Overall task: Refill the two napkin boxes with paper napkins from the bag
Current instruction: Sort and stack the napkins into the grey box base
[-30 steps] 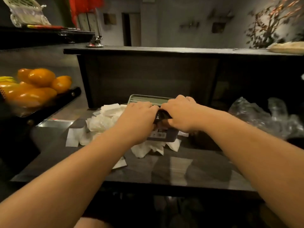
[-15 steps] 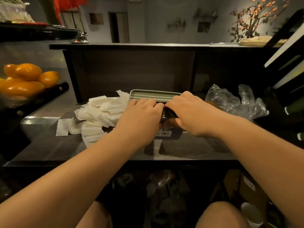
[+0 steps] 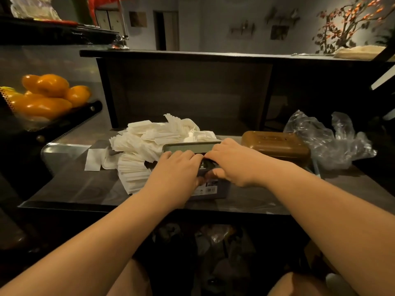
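A grey napkin box [image 3: 190, 147] lies on the dark counter [image 3: 85, 189], its labelled front side facing me. My left hand [image 3: 177, 169] lies over its top with the fingers curved down onto it. My right hand [image 3: 233, 163] grips the box from the right, fingers over the top edge and thumb at the front. A loose heap of white paper napkins [image 3: 149, 139] lies just left of and behind the box. A brown napkin box [image 3: 275, 146] stands closed to the right. Beside it is a crumpled clear plastic bag [image 3: 327, 142].
A tray of oranges [image 3: 49, 95] sits on a rack at the left. A raised dark shelf [image 3: 192, 53] runs across behind the counter. A single napkin [image 3: 93, 160] lies flat left of the heap. Below the counter edge are my knees and dim clutter.
Both hands stay on the grey box, which now sits nearer the counter's front. The view has shifted, so the brown box and more of the napkin heap show.
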### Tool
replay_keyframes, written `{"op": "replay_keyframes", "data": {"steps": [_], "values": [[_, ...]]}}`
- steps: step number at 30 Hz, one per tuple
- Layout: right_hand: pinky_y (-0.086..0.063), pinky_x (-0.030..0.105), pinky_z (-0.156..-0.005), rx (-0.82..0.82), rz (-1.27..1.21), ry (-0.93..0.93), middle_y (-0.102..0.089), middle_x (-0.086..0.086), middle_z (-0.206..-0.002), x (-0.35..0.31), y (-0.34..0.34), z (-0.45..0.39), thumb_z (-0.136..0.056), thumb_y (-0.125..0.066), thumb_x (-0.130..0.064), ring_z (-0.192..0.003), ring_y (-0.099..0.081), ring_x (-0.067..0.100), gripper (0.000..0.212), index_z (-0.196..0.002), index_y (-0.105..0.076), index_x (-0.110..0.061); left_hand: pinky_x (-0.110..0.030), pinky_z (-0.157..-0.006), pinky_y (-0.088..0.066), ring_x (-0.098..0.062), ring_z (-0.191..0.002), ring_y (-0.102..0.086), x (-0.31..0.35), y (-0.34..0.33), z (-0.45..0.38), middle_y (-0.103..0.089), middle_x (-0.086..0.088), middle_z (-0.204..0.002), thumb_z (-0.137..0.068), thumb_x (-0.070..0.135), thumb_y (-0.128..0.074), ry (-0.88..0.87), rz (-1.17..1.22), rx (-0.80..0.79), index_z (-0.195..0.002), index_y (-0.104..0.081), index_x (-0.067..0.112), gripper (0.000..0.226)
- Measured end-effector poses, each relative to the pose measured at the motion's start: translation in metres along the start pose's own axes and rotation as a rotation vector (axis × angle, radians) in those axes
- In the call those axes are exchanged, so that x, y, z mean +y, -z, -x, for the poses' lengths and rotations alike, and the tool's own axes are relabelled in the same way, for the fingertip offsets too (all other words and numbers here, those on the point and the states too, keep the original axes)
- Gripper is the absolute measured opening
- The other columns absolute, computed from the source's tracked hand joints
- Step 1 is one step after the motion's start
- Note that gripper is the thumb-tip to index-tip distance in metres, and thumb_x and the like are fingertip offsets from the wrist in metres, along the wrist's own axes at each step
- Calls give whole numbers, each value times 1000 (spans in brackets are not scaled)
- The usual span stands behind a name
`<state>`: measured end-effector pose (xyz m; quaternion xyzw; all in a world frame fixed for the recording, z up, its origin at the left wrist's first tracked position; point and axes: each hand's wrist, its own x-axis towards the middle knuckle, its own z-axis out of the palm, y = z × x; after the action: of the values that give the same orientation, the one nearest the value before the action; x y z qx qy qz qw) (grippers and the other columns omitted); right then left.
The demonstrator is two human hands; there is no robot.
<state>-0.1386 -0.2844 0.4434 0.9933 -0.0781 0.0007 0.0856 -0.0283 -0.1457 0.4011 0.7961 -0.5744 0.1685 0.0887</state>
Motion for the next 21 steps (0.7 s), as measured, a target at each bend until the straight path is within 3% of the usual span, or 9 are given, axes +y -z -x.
{"op": "replay_keyframes", "data": {"steps": [4,7,9,12,15,19,21], "values": [[-40,31,-92,-10,-30,-8,-60,-3,-112,6,-4,-26,-101,-52,-50,-103,-48,14,38,-129,-58,-26,-32,-102,-41,-16,-121,-48,-24,-2,-13,-52,5,-130,-89,57,-51,2,69,-4,-136,-48,26,56],[-46,32,-80,8,-124,-40,-58,-8,-96,11,-2,-36,-97,-49,-63,-98,-56,16,48,-122,-63,-25,-43,-114,-29,-26,-139,-29,-41,-11,-21,-35,-7,-147,-68,77,-54,135,105,121,-137,-50,22,88],[-42,33,-81,29,-148,-77,-54,-8,-100,11,-2,-41,-96,-42,-69,-99,-49,13,58,-132,-59,-26,-40,-108,-37,-23,-129,-37,-49,-21,-22,-41,-6,-138,-52,85,-53,226,272,216,-135,-51,20,105],[-40,40,-90,76,-40,-27,-60,-6,-108,3,-8,-53,-95,-33,-73,-99,-44,13,63,-129,-59,-27,-27,-90,-47,-9,-109,-48,-57,-30,-21,-51,9,-121,-55,77,-68,224,410,148,-128,-53,24,91],[-39,32,-81,76,-96,6,-53,-9,-99,-5,-16,-61,-100,-38,-64,-92,-50,13,49,-118,-57,-22,-26,-88,-44,-11,-109,-51,-60,-33,-25,-56,10,-116,-64,63,-74,171,386,155,-124,-57,26,72],[-45,33,-79,88,-223,-4,-54,-11,-102,-4,-19,-63,-99,-42,-64,-92,-54,13,48,-121,-53,-23,-28,-91,-46,-12,-112,-52,-61,-40,-24,-57,7,-121,-61,60,-76,186,455,201,-127,-55,22,79],[-51,38,-84,104,-260,-10,-60,-9,-106,-2,-22,-63,-96,-41,-68,-94,-58,14,51,-121,-54,-25,-29,-99,-44,-13,-125,-48,-61,-42,-22,-51,4,-136,-58,63,-77,205,528,229,-136,-46,24,92]]}}
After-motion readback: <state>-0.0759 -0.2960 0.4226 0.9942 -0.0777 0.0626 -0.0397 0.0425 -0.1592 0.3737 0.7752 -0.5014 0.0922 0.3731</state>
